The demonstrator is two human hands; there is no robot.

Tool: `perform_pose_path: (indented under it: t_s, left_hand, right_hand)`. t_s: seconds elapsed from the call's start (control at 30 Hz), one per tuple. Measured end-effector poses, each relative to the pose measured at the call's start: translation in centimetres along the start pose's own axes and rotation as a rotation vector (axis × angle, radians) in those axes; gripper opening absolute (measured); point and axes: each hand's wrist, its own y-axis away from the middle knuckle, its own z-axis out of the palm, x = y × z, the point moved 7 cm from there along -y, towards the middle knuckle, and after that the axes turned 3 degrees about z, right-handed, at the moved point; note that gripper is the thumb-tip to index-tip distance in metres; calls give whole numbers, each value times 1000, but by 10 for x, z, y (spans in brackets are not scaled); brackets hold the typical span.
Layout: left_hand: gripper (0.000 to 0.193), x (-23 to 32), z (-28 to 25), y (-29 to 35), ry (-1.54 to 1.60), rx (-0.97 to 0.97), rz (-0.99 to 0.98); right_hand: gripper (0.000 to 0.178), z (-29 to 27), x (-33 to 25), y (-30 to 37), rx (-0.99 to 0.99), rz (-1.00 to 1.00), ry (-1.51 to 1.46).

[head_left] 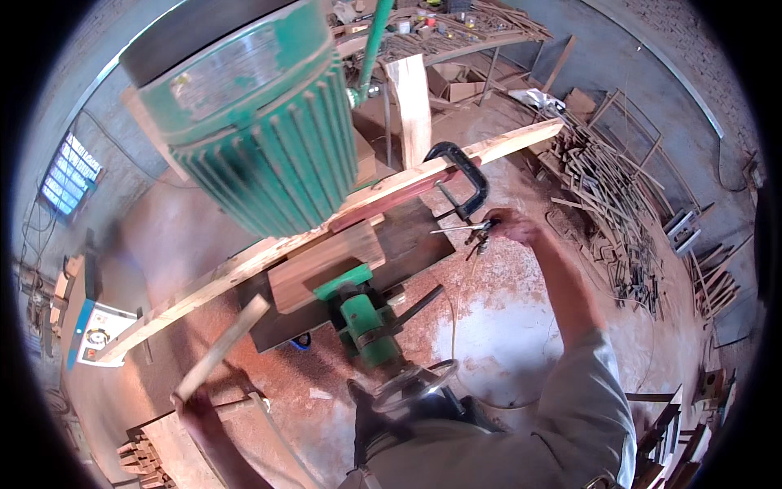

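My left hand [194, 403], at the lower left, is closed round the near end of a flat wooden strip [224, 346]. The strip slants up toward the machine table [419, 240]. On the right, my right hand [513, 226] grips what looks like an air blow gun [478, 235]. Its thin nozzle points left over the table edge, and a pale hose hangs below it. A wooden block [326, 265] lies on the table against a green clamp [358, 318]. Behind the block, a long wooden board [285, 248] runs across, with a black C-clamp [471, 183] on it near my right hand.
A large green finned motor [269, 155] hangs over the table's left side. A handwheel [415, 385] stands close to my body. Sawdust [318, 371] covers the floor. Scrap wood [607, 187] is heaped at right; a cluttered bench [481, 45] stands at the back.
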Motion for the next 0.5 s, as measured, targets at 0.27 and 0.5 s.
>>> perform_pose_path:
  t_s: [0.27, 0.5]
  left_hand:
    - [25, -80, 95, -84, 171, -173, -227]
    - [27, -159, 101, -134, 162, -150, -383]
  right_hand:
    - [41, -8, -11, 17, 361, -122, 277]
    - [36, 12, -41, 98, 595, 32, 21]
